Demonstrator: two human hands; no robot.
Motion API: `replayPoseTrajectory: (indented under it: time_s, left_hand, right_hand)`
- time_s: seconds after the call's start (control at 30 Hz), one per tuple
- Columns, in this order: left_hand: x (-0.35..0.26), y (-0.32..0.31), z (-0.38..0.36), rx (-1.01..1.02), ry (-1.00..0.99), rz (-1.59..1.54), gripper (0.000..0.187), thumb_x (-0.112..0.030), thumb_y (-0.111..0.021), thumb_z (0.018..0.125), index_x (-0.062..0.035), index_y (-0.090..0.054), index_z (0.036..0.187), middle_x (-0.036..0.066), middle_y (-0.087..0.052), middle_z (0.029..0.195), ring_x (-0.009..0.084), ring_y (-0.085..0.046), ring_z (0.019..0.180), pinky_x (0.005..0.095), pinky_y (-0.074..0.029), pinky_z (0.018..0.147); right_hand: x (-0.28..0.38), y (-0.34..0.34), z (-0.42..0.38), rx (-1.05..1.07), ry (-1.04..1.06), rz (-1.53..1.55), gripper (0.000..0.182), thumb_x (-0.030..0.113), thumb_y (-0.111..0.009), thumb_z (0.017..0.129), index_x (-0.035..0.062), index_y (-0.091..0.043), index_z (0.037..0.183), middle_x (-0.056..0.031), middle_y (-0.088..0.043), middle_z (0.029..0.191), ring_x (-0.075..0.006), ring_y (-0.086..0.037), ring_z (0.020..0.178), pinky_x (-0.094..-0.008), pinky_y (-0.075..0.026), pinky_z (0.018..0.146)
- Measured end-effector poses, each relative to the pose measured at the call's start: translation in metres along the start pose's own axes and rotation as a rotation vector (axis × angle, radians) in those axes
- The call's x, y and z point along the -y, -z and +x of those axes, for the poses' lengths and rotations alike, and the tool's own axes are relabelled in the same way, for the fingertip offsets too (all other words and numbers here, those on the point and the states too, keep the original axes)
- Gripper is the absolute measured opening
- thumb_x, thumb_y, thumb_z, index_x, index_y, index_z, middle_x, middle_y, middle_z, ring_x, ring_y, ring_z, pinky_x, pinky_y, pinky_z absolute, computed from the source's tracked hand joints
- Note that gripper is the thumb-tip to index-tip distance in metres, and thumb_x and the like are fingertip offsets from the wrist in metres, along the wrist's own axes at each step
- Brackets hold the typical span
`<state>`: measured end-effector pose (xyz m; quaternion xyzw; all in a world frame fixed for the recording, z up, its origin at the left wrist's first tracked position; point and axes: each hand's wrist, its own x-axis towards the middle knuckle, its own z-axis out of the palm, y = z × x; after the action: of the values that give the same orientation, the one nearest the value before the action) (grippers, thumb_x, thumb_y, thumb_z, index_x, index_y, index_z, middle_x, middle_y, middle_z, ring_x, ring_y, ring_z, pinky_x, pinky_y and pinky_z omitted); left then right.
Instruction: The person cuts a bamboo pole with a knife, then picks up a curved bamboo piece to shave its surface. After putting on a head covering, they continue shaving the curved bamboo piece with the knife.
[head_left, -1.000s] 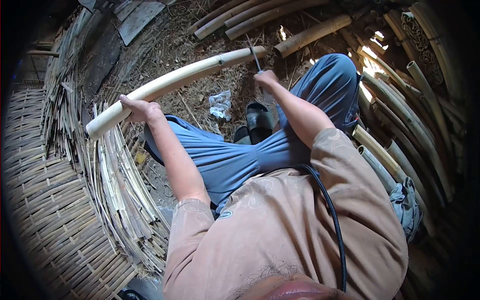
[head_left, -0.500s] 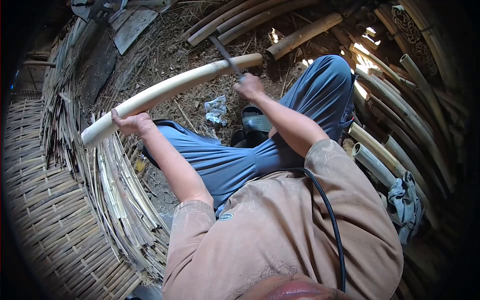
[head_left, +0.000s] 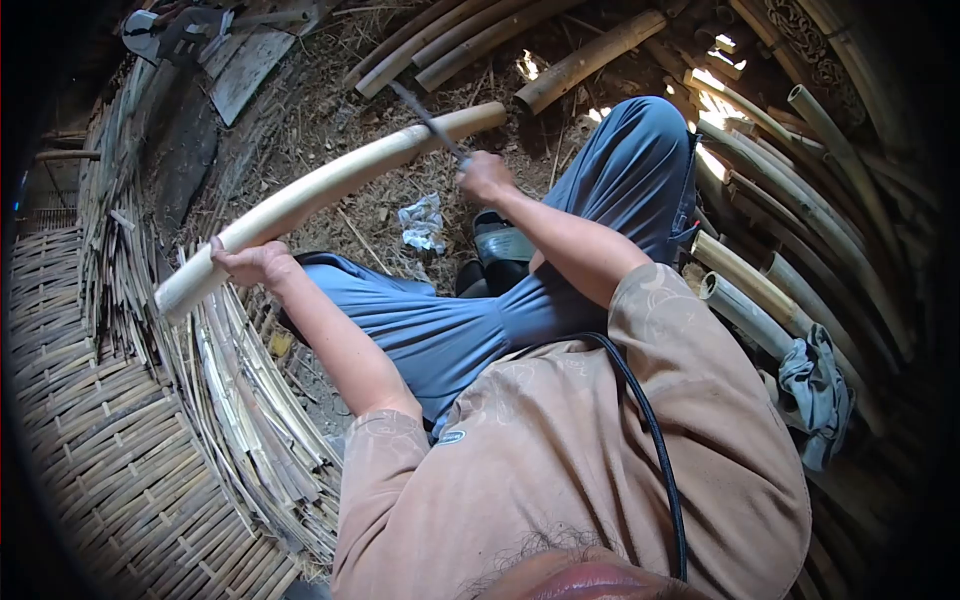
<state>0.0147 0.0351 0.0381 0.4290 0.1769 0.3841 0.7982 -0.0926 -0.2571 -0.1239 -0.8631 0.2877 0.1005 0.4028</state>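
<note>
A pale bamboo pole (head_left: 320,194) slants across the view in front of my knees, its near end at the left and its far end at the upper middle. My left hand (head_left: 253,263) grips it near the left end, thumb over the top. Closed around a handle, my right hand (head_left: 486,179) holds a long-bladed knife (head_left: 421,112). The blade lies across the pole close to its far end, pointing up and left. The handle is mostly hidden in my fist.
Split bamboo strips (head_left: 235,385) and a woven bamboo mat (head_left: 105,410) lie on the left. Bamboo poles (head_left: 755,285) are stacked on the right, with a grey cloth (head_left: 815,390) over some. Crumpled foil-like wrapping (head_left: 422,222) rests on the littered ground.
The knife has slid slightly left along the pole, toward my left hand. The whole scene has shifted a little in view; both hands keep their grips.
</note>
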Motion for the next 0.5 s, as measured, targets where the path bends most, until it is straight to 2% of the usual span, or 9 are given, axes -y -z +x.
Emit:
replayPoseTrajectory:
  time_s: [0.07, 0.13, 0.17, 0.27, 0.33, 0.37, 0.47, 0.5]
  left_hand:
    - [-0.001, 0.003, -0.002, 0.054, 0.019, 0.002, 0.061, -0.037, -0.070, 0.072, 0.0016, -0.050, 0.114, 0.017, -0.063, 0.093, 0.0325, -0.066, 0.084, 0.0521, -0.054, 0.077]
    - [0.009, 0.008, 0.009, 0.094, 0.028, -0.028, 0.061, -0.037, -0.070, 0.073, 0.0011, -0.050, 0.116, 0.017, -0.063, 0.093, 0.0321, -0.066, 0.083, 0.0524, -0.053, 0.078]
    - [0.013, 0.007, 0.008, 0.088, 0.013, -0.051, 0.061, -0.036, -0.071, 0.073, 0.0012, -0.050, 0.117, 0.017, -0.063, 0.094, 0.0319, -0.066, 0.083, 0.0517, -0.054, 0.078]
    - [0.009, 0.013, 0.014, -0.004, -0.050, -0.001, 0.071, -0.034, -0.073, 0.073, 0.0039, -0.044, 0.125, 0.017, -0.062, 0.097, 0.0322, -0.066, 0.083, 0.0497, -0.057, 0.079]
    - [0.004, 0.012, 0.009, -0.060, -0.033, 0.039, 0.075, -0.034, -0.074, 0.073, 0.0056, -0.040, 0.127, 0.017, -0.061, 0.099, 0.0325, -0.067, 0.083, 0.0499, -0.058, 0.081]
    - [0.002, 0.010, 0.003, -0.078, 0.001, 0.060, 0.078, -0.036, -0.075, 0.072, 0.0071, -0.040, 0.126, 0.016, -0.059, 0.099, 0.0330, -0.066, 0.087, 0.0520, -0.058, 0.085]
    - [-0.006, 0.001, -0.011, -0.106, -0.021, 0.093, 0.076, -0.036, -0.076, 0.071, 0.0074, -0.042, 0.124, 0.016, -0.058, 0.100, 0.0321, -0.066, 0.088, 0.0518, -0.057, 0.082]
    - [0.001, 0.005, 0.000, -0.043, -0.033, 0.033, 0.077, -0.037, -0.077, 0.071, 0.0067, -0.043, 0.124, 0.016, -0.059, 0.102, 0.0311, -0.065, 0.088, 0.0514, -0.055, 0.079]
  right_hand:
    - [0.008, -0.032, -0.007, -0.058, 0.252, 0.017, 0.031, 0.027, -0.068, 0.083, 0.0034, -0.068, 0.104, -0.0243, -0.070, 0.103, -0.0416, -0.068, 0.097, -0.0488, -0.053, 0.091]
    - [0.028, -0.031, -0.036, -0.026, 0.440, 0.015, 0.027, 0.025, -0.067, 0.083, 0.0033, -0.065, 0.099, -0.0244, -0.068, 0.102, -0.0426, -0.067, 0.096, -0.0495, -0.053, 0.088]
    - [0.036, -0.020, -0.045, 0.054, 0.358, -0.022, 0.027, 0.025, -0.067, 0.083, 0.0019, -0.064, 0.096, -0.0230, -0.069, 0.100, -0.0422, -0.067, 0.096, -0.0497, -0.053, 0.087]
    - [0.000, -0.032, 0.003, -0.099, 0.117, 0.025, 0.034, 0.025, -0.064, 0.082, 0.0021, -0.069, 0.106, -0.0234, -0.071, 0.106, -0.0411, -0.067, 0.103, -0.0472, -0.054, 0.090]
    - [-0.010, -0.019, 0.026, -0.017, -0.109, 0.126, 0.042, 0.027, -0.063, 0.082, 0.0000, -0.069, 0.113, -0.0247, -0.069, 0.112, -0.0404, -0.066, 0.107, -0.0464, -0.053, 0.093]
    - [-0.010, -0.014, 0.025, 0.017, -0.107, 0.108, 0.038, 0.030, -0.064, 0.083, -0.0013, -0.072, 0.104, -0.0214, -0.067, 0.118, -0.0388, -0.066, 0.106, -0.0458, -0.053, 0.095]
    - [0.003, -0.023, -0.002, -0.072, 0.351, -0.015, 0.042, 0.033, -0.066, 0.082, 0.0000, -0.071, 0.107, -0.0236, -0.067, 0.115, -0.0406, -0.065, 0.106, -0.0457, -0.051, 0.098]
    - [0.010, -0.034, -0.007, -0.057, 0.460, -0.066, 0.038, 0.032, -0.069, 0.081, 0.0010, -0.071, 0.103, -0.0230, -0.067, 0.112, -0.0420, -0.064, 0.106, -0.0461, -0.050, 0.098]
